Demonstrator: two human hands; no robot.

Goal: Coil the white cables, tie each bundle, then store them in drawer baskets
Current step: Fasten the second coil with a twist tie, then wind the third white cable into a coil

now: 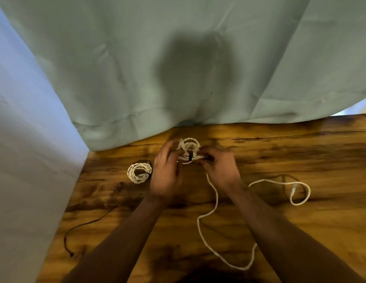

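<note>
Two coils in view: a finished coil (138,173) lies on the worktop (300,152) just left of the left hand (166,172), w/ a dark band round it, and a second coil (189,148) is held between both hands at the fingertips. The left hand's fingers curl onto its left side. The right hand (219,166) pinches its lower right, where a dark bit shows: tie or plug, too blurred to tell. Step, I'd say: winding cable no. 2, not yet tied, since a long loose tail (208,221) runs from under the right hand toward the body, then apparently under the right forearm to a loop right of that hand. Next move needs the left to steady the turns while the right feeds tail in. A thin dark cord (80,225) lies well left of the left forearm, poss. a spare tie. No drawer baskets visible; green cloth (178,58) blocks everything beyond the hands.
</note>
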